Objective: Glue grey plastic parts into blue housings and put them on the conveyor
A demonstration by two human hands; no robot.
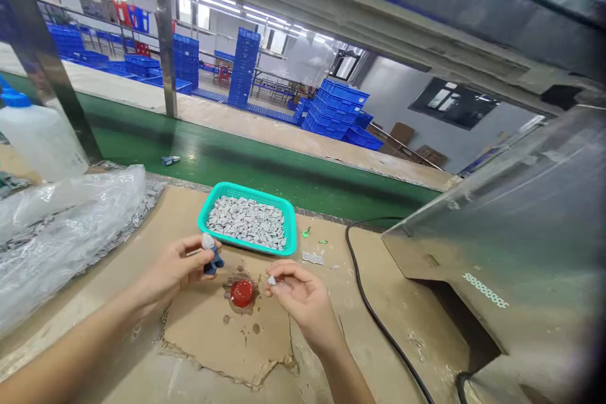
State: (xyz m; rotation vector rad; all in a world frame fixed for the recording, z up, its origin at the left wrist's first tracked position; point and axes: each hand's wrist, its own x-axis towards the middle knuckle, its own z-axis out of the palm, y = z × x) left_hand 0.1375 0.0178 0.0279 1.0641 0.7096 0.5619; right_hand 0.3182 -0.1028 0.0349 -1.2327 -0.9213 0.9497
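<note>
My left hand is closed around a small dark-blue and light-grey plastic part, held upright left of a round red thing with a glossy top. My right hand pinches a small light-grey piece between thumb and finger, right of the red thing. A thin line shows by these fingers; I cannot make out what it is. The red thing sits on a stained piece of cardboard. Just behind my hands stands a turquoise plastic basket, filled with many small grey pieces.
Clear plastic sheeting over grey parts and a white bottle are at left. A green conveyor belt crosses behind, bearing a blue-grey part. At right, a black cable runs before a metal housing.
</note>
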